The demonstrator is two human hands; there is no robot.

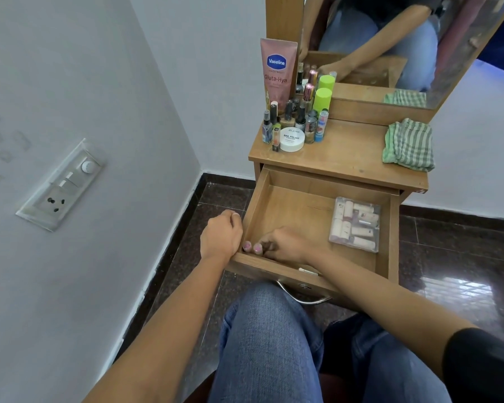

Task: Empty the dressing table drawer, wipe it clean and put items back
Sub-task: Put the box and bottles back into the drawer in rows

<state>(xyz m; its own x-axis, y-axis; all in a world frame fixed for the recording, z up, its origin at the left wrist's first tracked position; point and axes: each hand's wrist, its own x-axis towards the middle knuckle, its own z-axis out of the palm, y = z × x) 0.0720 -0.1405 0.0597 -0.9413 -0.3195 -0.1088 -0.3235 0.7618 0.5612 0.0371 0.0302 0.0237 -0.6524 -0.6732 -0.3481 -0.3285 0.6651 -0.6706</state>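
Note:
The wooden drawer [394, 228] of the dressing table [346, 154] is pulled out. At its right side lies a clear plastic box [355, 223] holding several lipsticks. The rest of the drawer floor is bare wood. My right hand [288, 245] is inside the front-left corner with its fingers curled and two pink tips showing. Something small and dark may be in the fingers, though I cannot make it out. My left hand [221, 237] is a closed fist against the outside of the drawer's left wall. A green striped cloth [409, 145] lies on the tabletop at the right.
Several nail polish bottles, a white jar [292, 138], a green-capped bottle [322, 100] and a pink lotion tube [277, 71] crowd the tabletop's left back corner. A mirror [390, 39] rises behind. A wall with a switch panel [61, 184] stands at the left. My knees are under the drawer handle [303, 299].

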